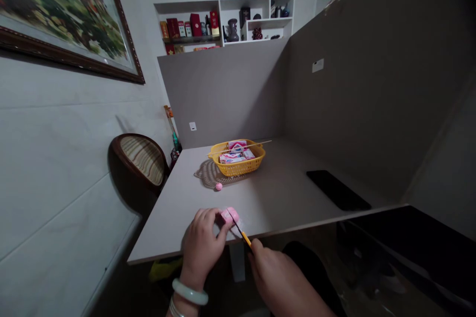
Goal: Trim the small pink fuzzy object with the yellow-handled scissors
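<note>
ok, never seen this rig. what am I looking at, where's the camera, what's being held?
There is no machine here, only a person's two bare hands. The single picture comes from a camera worn on the person's head, looking forward and down. The left hand, with a pale green bangle on its wrist, grips a small pink block. The right hand holds a slim knife with an orange-yellow handle, its thin dark blade against the block. On the grey laminate desk lie a yellow plastic basket of pink-and-white boxes, a round woven mat, a small pink ball and a flat black slab, possibly a phone.
</note>
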Motion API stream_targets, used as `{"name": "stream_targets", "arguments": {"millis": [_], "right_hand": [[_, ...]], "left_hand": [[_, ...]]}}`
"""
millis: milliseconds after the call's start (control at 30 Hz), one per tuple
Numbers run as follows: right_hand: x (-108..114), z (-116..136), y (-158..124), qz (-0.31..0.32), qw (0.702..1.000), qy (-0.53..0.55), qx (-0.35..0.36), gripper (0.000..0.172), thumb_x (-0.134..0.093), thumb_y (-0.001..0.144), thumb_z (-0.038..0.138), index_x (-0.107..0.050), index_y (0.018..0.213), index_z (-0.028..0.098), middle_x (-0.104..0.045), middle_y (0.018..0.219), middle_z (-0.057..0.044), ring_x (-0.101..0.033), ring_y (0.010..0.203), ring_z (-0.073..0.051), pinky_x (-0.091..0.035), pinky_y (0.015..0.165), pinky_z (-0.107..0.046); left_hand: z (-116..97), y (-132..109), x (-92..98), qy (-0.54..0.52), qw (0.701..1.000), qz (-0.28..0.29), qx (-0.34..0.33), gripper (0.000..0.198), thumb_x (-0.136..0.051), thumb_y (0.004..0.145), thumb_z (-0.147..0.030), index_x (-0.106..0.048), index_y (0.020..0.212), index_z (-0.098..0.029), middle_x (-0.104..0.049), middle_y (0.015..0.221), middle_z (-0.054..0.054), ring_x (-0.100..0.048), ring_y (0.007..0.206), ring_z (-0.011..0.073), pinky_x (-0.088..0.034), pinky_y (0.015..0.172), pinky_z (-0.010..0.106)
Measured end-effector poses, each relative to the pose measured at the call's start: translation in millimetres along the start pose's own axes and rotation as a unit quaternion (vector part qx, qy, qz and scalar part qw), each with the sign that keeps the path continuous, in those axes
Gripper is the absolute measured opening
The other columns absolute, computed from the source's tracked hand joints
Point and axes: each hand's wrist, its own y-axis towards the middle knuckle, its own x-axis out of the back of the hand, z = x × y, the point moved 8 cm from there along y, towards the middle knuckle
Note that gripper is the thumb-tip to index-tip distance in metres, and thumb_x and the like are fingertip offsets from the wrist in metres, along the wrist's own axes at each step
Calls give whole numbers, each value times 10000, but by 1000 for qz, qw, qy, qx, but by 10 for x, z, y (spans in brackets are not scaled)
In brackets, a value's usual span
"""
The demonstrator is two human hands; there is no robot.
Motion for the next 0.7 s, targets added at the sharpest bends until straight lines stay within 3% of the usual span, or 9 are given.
{"name": "stream_targets", "arguments": {"millis": [200,433,700], "right_hand": [[53,35,75,-24,1000,4,14,258,-342,970,116,-594,960,169,-736,851,-93,-716,770,-218,-309,540,-275],[30,-1,-5,13,1000,4,1,262,-345,966,111,-599,999,164,-740,882,-107,-717,773,-230,-309,540,-276],[55,14,45,-15,1000,5,21,253,-345,974,138,-597,969,164,-736,866,-101,-715,770,-239,-295,532,-284]], "left_hand": [[-5,16,-32,-17,999,31,10,225,-547,926,-435,-603,947,-218,-649,935,51,-604,925,224,-502,813,356],[2,10,-29,-19,999,25,14,224,-553,923,-442,-606,961,-227,-648,941,50,-603,918,223,-498,813,361],[8,14,-36,-33,999,28,12,238,-555,920,-450,-615,966,-225,-651,938,51,-602,930,228,-494,833,372]]}}
